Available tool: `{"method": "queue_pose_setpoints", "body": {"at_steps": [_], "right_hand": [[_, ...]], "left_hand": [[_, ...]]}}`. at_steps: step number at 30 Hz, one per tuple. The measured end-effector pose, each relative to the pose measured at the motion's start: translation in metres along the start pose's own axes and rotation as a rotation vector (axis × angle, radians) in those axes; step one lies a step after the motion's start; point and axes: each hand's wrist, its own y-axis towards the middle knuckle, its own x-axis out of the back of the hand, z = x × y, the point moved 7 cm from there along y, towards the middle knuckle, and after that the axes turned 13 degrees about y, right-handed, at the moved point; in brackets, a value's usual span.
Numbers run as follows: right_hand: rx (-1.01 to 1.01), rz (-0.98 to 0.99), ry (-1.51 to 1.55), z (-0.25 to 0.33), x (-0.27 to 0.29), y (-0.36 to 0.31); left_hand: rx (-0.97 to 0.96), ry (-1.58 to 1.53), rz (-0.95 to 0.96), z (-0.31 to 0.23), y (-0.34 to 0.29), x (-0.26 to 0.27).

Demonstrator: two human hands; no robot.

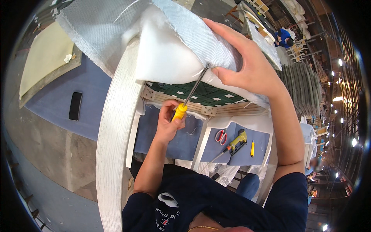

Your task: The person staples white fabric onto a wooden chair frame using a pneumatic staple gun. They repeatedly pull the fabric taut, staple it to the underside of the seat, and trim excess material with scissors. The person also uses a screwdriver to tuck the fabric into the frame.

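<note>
My left hand (pixel 170 120) is closed around the yellow handle of a screwdriver (pixel 195 87). Its metal shaft slants up and right, with the tip against the edge of a light grey woven fabric (pixel 193 33). Over the fabric-covered corner of a chair seat, my right hand (pixel 249 63) is wrapped, thumb close to the screwdriver tip. White padding (pixel 168 58) shows under the loose fabric. Below it, dark green webbing (pixel 193 93) spans the wooden chair frame (pixel 116 139), which stands tilted in front of me. The fingertips of my right hand are partly hidden behind the fabric.
On the blue-covered surface (pixel 91 89) lie a black phone (pixel 75 106), red-handled scissors (pixel 221 137), a yellow-green staple gun (pixel 236 142) and a yellow utility knife (pixel 252 148). A cream padded panel (pixel 46 58) rests at left. Stacked grey panels (pixel 299 89) and a person in blue (pixel 284 37) are at right.
</note>
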Motion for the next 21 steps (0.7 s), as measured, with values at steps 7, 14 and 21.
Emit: {"method": "queue_pose_setpoints", "body": {"at_steps": [7,14,21], "right_hand": [[0.002,-0.012,0.034,-0.004,-0.001,0.000],[0.133,-0.022,-0.089,-0.001,0.002,-0.005],[-0.061,-0.079,0.003,-0.013,0.001,0.000]], "left_hand": [[0.158,-0.348,0.209,-0.002,0.001,-0.005],[0.576,-0.299,0.397,-0.007,-0.033,0.009],[0.581,1.516,0.186,-0.096,-0.146,0.174]]}}
